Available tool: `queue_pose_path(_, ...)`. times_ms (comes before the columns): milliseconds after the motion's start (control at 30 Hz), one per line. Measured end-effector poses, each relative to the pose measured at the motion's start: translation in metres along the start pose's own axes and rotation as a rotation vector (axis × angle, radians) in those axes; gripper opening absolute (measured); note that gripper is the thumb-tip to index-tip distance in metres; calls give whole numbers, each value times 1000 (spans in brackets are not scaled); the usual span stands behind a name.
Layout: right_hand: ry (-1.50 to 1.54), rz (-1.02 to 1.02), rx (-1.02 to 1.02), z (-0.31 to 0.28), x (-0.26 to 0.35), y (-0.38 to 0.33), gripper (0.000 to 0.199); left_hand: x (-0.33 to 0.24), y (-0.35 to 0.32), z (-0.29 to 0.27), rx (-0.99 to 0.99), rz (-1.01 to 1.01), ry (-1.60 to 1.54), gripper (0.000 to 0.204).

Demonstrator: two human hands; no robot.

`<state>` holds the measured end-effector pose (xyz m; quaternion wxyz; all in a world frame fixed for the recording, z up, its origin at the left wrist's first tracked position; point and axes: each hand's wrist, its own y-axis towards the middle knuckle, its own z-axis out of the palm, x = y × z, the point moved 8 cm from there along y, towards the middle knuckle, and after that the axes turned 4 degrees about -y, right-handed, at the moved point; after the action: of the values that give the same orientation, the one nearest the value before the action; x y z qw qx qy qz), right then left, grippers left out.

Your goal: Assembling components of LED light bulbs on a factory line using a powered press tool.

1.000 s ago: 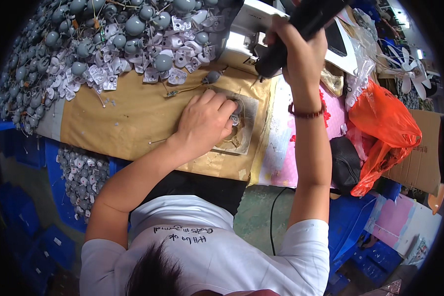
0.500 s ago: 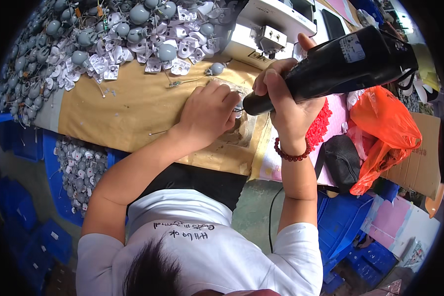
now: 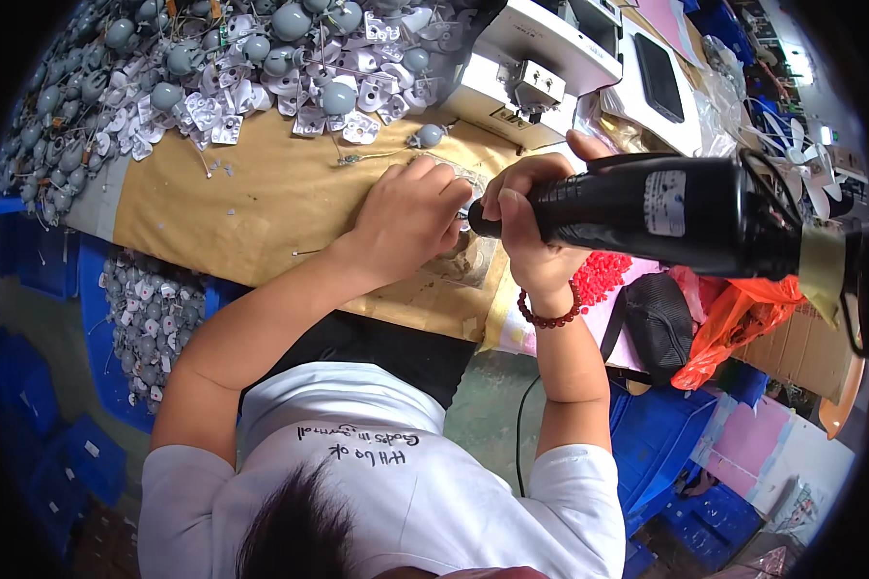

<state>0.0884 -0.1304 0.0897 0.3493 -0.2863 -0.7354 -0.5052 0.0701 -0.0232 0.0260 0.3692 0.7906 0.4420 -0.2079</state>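
My right hand [image 3: 536, 217] is wrapped round a black corded electric screwdriver [image 3: 637, 205], its thumb and fingers near the narrow front end. That tool lies almost level, with its tip pointing left toward my left hand. My left hand [image 3: 413, 212] rests on the tan mat [image 3: 261, 227], fingers curled and pressed together at the tool's tip. Between its fingertips and the tip a small greyish part [image 3: 463, 213] shows only in part; my fingers hide the rest. Beyond my left hand lies a single grey ball-shaped part [image 3: 427, 136] with a thin wire.
Grey ball-shaped parts with white plates [image 3: 227, 128] are heaped at far left. A white machine [image 3: 512, 82] and a phone [image 3: 658, 79] stand at the back. Right are small red pieces [image 3: 601, 274], a black pouch [image 3: 658, 323] and an orange bag [image 3: 729, 333]. A blue bin [image 3: 101, 333] sits below left.
The screwdriver's rear end has swung down and nearer, from steeply slanted to nearly level. My right hand has turned with it and shifted slightly left. My left hand keeps its place.
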Motion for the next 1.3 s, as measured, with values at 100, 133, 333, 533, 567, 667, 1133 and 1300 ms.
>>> queue_pose_path(100,33,12,-15,0,-1,-4,71,0,0,-1,1,3,-12,27)
queue_pose_path(133,27,22,-47,-2,-3,-8,71,0,0,0,12,3,-12,27)
queue_pose_path(333,55,47,-138,-6,-13,-18,73,0,0,2,42,-10,-2,27)
queue_pose_path(533,156,109,-137,-7,-15,-7,71,0,-1,2,40,-42,11,28)
queue_pose_path(567,161,133,-138,-8,-13,-2,70,0,-1,1,36,-54,13,28)
queue_pose_path(667,256,293,-270,-30,-20,14,57,3,-3,3,91,-119,29,33)
queue_pose_path(1133,-215,545,-78,-43,-72,-52,22,-5,-14,1,0,12,28,37)
queue_pose_path(1300,89,609,-154,-20,-72,-43,15,-7,-14,-1,-1,39,-10,35)
